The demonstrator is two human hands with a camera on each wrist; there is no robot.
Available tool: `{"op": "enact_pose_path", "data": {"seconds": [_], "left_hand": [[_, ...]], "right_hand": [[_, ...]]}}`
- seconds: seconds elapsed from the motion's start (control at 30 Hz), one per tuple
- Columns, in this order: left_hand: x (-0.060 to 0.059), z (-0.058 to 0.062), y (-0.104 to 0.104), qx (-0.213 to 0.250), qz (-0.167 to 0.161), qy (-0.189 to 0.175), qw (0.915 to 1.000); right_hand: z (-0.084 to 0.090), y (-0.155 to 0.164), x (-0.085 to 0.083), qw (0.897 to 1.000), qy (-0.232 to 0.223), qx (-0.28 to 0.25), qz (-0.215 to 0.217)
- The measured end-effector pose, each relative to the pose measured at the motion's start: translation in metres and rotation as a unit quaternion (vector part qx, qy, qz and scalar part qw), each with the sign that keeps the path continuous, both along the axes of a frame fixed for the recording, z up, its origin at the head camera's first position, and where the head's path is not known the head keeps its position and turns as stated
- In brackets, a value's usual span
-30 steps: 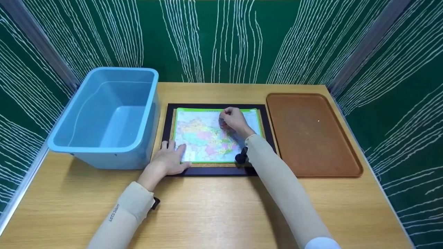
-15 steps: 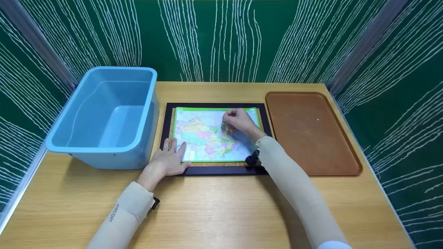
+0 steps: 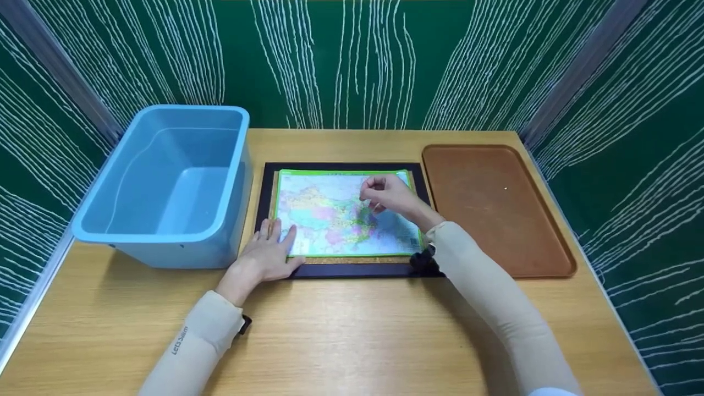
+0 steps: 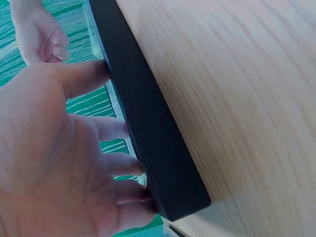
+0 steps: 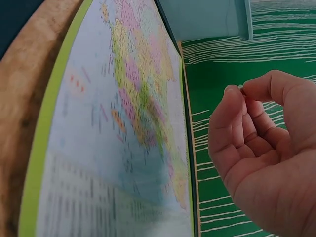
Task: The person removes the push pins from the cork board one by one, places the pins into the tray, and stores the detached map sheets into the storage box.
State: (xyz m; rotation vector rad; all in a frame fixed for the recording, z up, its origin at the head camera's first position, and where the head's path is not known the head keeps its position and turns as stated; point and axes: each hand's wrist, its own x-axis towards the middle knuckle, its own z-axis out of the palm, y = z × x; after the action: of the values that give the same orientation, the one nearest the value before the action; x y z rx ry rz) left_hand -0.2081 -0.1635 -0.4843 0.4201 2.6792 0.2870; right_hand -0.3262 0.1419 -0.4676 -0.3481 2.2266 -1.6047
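While raised above the map (image 3: 335,214), right hand (image 3: 388,195) curled, its grip pinching something tiny (left hand (image 3: 269,254) flat)

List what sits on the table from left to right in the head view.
Blue tub → left hand → black-framed corkboard carrying the map → right hand, raised over the map → brown tray.

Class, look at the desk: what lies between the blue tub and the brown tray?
In the head view, a black-framed board carrying a colourful map lies between the blue tub and brown tray.
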Motion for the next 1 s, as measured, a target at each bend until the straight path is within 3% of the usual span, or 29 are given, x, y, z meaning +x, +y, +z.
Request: {"op": "enact_pose_path", "data": {"seconds": [0.47,0.67,1.0], "left_hand": [[0.003,-0.003,0.003,-0.01,0.003,0.029,0.9995],[0.002,-0.004,0.003,-0.018,0.0,0.03,0.9994],[-0.004,-0.002,0.006,-0.023,-0.005,0.011,0.9997]], "right_hand": [[-0.001,0.046,0.007,0.999,0.026,0.039,0.001],[-0.006,0.081,0.004,0.997,0.023,0.053,-0.043],[-0.019,0.146,0.01,0.992,0.007,0.025,-0.122]]}}
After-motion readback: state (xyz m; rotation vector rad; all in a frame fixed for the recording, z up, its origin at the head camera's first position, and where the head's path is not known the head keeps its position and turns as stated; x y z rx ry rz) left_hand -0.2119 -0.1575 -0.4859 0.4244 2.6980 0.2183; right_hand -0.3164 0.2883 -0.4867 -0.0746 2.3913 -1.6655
